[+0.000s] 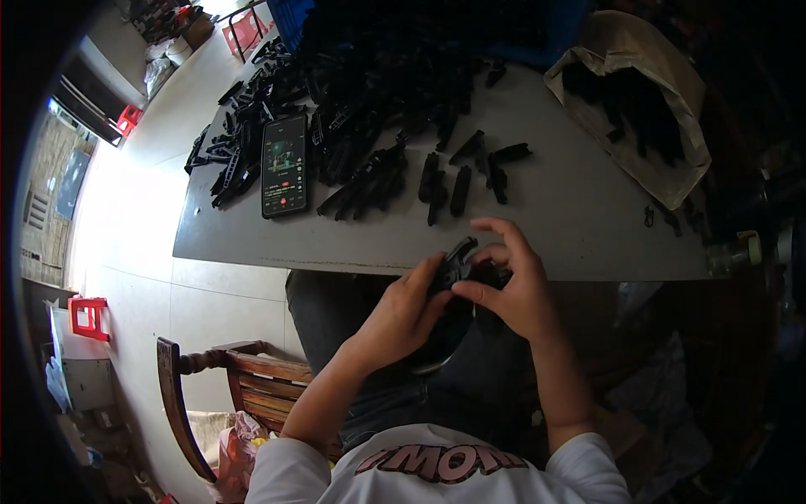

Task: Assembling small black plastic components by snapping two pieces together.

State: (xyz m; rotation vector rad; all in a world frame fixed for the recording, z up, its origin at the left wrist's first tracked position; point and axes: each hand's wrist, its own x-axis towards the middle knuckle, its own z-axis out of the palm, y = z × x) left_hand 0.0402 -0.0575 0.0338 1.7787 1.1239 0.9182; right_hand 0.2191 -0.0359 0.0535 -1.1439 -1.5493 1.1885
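Both hands are together just over the table's near edge. My left hand (403, 309) is closed around a black plastic part (456, 262), which tilts up toward the far right. On its right side my right hand (519, 290) pinches with the thumb at a dark piece (491, 273); the index finger is raised and bent. Whether that is a second part or the same one, I cannot tell. Beyond the hands several similar narrow black parts (460, 191) lie loose on the grey table (537, 168).
A large heap of black parts (353, 92) covers the far left of the table, before a blue crate (290, 21). A lit phone (285, 166) leans at the heap's edge. An open brown sack (688, 84) of black pieces sits at right. A wooden chair (264, 378) stands left of me.
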